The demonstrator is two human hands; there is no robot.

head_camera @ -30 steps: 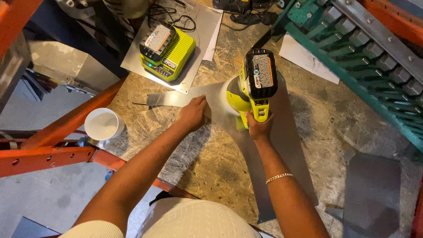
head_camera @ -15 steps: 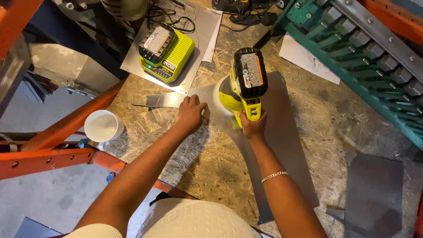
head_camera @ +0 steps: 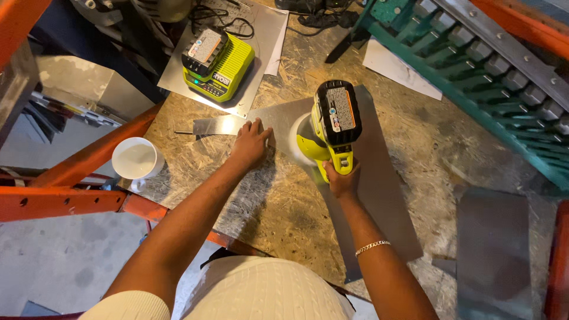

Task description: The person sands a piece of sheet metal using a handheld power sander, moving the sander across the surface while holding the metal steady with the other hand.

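Right grip: right hand (head_camera: 341, 179) clenched around the handle of the cordless sander (head_camera: 327, 131), yellow-green body with a black battery pack on top.
Left grip: left hand (head_camera: 251, 143) released, palm flat and fingers spread, pressing on the left edge of the metal sheet (head_camera: 379, 189).
Cordless sander: upright, its round pad resting on the metal sheet, just right of the left hand.
Metal sheet: grey, rectangular, flat on the table (head_camera: 278, 207), running from near the charger toward the person's body.
Table: chipboard top, orange steel frame along its left side.
Charger (head_camera: 220, 65): yellow-green, black battery seated in it, standing on a second, smaller metal plate (head_camera: 261, 35) at the far left of the table.
Small metal offcut (head_camera: 216, 125): just left of the left hand.
White cup (head_camera: 136, 158): at the table's left edge, well apart from both hands.
Dark sheet (head_camera: 492, 255): lying at the right, apart from the work.
Wrist: thin bracelet (head_camera: 372, 247) on the right arm.
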